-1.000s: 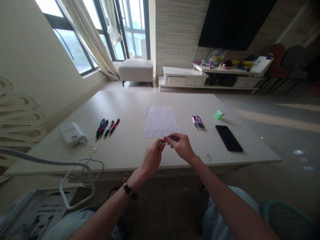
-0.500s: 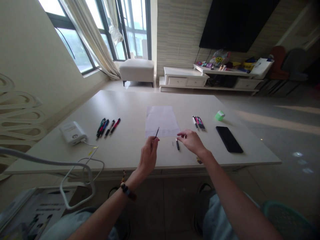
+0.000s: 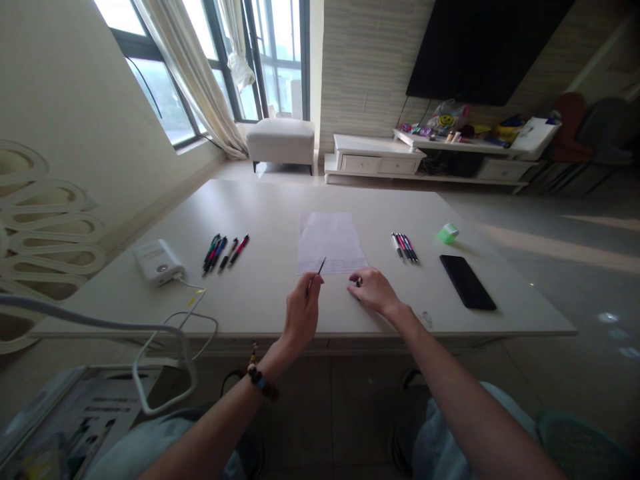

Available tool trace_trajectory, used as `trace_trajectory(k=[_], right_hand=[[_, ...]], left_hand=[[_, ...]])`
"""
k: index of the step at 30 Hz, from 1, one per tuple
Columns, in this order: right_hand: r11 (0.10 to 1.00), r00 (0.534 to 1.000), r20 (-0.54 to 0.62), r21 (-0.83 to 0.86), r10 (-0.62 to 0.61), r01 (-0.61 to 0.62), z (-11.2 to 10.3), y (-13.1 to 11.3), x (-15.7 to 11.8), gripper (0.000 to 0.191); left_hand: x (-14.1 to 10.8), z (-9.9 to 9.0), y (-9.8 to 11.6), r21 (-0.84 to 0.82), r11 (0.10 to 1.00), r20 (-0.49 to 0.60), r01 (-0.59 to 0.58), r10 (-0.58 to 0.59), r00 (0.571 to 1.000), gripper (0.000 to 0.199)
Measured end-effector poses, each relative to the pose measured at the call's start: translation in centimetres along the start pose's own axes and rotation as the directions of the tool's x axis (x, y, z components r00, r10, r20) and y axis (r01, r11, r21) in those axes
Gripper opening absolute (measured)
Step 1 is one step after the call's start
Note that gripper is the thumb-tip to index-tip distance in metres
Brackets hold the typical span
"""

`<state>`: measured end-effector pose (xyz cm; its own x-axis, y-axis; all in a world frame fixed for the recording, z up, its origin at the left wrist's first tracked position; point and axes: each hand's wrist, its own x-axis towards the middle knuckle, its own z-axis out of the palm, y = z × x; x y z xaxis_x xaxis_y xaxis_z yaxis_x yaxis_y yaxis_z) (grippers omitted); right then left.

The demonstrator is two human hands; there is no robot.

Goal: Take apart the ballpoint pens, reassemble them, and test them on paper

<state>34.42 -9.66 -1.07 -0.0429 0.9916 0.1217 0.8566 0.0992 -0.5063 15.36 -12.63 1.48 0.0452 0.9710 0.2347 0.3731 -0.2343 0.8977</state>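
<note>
My left hand point(image 3: 303, 303) is closed in a pinch around a thin dark pen refill point(image 3: 323, 265), whose tip points up and away over the near edge of a white sheet of paper point(image 3: 327, 237). To its right, my right hand point(image 3: 374, 291) bends down at the tabletop with thumb and fingers closed on a short black pen barrel piece point(image 3: 358, 284), mostly hidden by the fingers. Just beyond the right hand lies a row of several pens point(image 3: 405, 248). Another group of several pens point(image 3: 225, 252) rests left of the paper.
On the white table point(image 3: 260, 300) a black phone point(image 3: 467, 282) and a green-and-white small container point(image 3: 448, 233) lie at the right. A small clear item point(image 3: 427, 319) is near the front edge. At left stands a white box-shaped device point(image 3: 157, 262) with a cable point(image 3: 200, 313).
My right hand has lowered and closed on the black barrel piece that lay on the table. My left hand still holds the refill. The view has shifted slightly.
</note>
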Motion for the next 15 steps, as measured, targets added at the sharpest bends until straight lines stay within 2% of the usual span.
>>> trace_trajectory(k=[2, 4, 6, 8, 9, 11, 15], right_hand=[[0.985, 0.997, -0.071, 0.171, 0.023, -0.010, 0.1, -0.3, 0.1, 0.013], [0.913, 0.988, -0.141, 0.407, 0.069, -0.006, -0.1, -0.8, 0.1, 0.015], [0.771, 0.975, -0.191, 0.636, 0.114, 0.034, -0.7, -1.5, -0.1, 0.024], [0.625, 0.965, -0.215, 0.777, 0.148, 0.077, -1.5, -2.3, -0.6, 0.031], [0.577, 0.961, -0.222, 0.812, 0.163, 0.089, -1.8, -2.6, -0.9, 0.032], [0.539, 0.956, -0.229, 0.837, 0.182, 0.098, -2.4, -3.1, -1.6, 0.031], [0.558, 0.957, -0.227, 0.825, 0.180, 0.091, -2.8, -3.6, -2.2, 0.028]], left_hand=[[0.0, 0.2, -0.2, 0.022, 1.000, 0.037, -0.008, 0.007, 0.999, 0.029], [-0.1, 0.4, -0.4, 0.038, 0.999, 0.076, -0.020, 0.017, 0.997, 0.028], [-0.2, 0.7, -0.5, 0.049, 0.998, 0.119, -0.025, 0.019, 0.993, 0.028], [-0.3, 0.9, -0.6, 0.058, 0.998, 0.160, -0.025, 0.016, 0.987, 0.028], [-0.4, 0.9, -0.7, 0.064, 0.998, 0.177, -0.027, 0.015, 0.984, 0.029], [-0.5, 1.1, -0.8, 0.079, 0.996, 0.207, -0.036, 0.019, 0.978, 0.029], [-0.8, 1.3, -1.1, 0.114, 0.992, 0.246, -0.054, 0.025, 0.969, 0.031]])
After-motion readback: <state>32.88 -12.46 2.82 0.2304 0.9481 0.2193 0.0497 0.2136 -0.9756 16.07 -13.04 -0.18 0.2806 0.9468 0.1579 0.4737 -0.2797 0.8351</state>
